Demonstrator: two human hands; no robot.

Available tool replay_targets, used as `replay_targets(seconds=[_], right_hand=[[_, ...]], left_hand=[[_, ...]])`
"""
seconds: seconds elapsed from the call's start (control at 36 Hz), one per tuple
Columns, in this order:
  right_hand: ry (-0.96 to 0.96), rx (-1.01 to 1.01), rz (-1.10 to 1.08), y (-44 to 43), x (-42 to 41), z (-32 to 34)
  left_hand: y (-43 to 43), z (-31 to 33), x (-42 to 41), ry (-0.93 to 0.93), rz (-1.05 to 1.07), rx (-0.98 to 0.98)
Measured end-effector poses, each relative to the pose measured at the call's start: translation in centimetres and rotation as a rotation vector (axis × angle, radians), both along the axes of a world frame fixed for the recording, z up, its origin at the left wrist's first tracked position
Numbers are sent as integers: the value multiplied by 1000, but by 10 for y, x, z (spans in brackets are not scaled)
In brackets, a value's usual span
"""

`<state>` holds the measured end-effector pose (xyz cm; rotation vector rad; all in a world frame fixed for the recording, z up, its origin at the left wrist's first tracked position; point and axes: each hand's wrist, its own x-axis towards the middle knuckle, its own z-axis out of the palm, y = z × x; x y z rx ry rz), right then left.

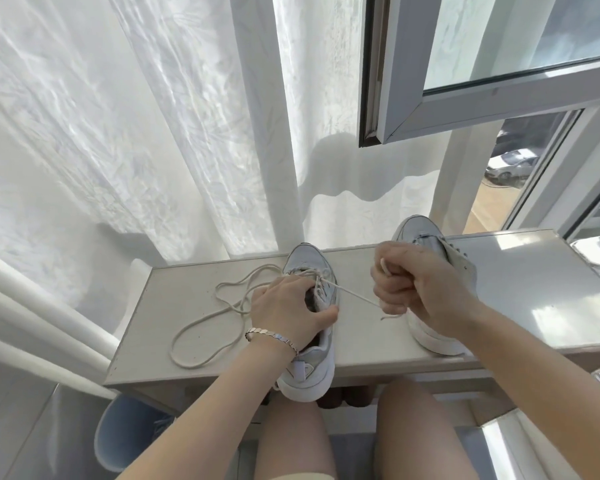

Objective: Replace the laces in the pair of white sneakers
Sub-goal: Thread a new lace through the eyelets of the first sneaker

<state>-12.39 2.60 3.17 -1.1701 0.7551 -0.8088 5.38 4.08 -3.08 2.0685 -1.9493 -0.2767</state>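
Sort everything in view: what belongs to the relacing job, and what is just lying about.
Job: left sneaker, right sneaker, lace, left hand gripping the left sneaker, right hand pinching the lace.

Lying about: curtain, open window, bracelet, blue object on the floor.

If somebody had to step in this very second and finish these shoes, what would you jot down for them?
Left hand: grips the nearer sneaker at its opening, steadying it.
Right hand: pinches the lace, drawn taut from the eyelets near the toe.
Where: both shoes stand on the table; the rest of the lace lies looped on the table beside the nearer sneaker.
Done: the other sneaker shows bare eyelets and no lace.
Left: neither shoe is fully laced. Whether this lace is going in or coming out cannot be told.
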Motion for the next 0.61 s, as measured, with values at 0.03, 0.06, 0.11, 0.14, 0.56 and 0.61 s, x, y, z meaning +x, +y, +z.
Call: replay_targets(seconds=[0.03, 0.06, 0.11, 0.14, 0.56, 0.61], right_hand=[[196, 23, 30, -4, -6, 2], [391, 36, 73, -8, -10, 1], [669, 48, 120, -12, -14, -2], [757, 26, 110, -13, -11, -4], [913, -240, -108, -56, 59, -61], [867, -181, -87, -60, 59, -60]], left_hand=[[0, 0, 0, 3, -1, -2], [1, -1, -1, 3, -3, -4], [1, 0, -2, 0, -11, -10], [1, 0, -2, 2, -18, -16], [-18, 8, 18, 404, 70, -92], [-31, 8, 21, 337, 59, -11]])
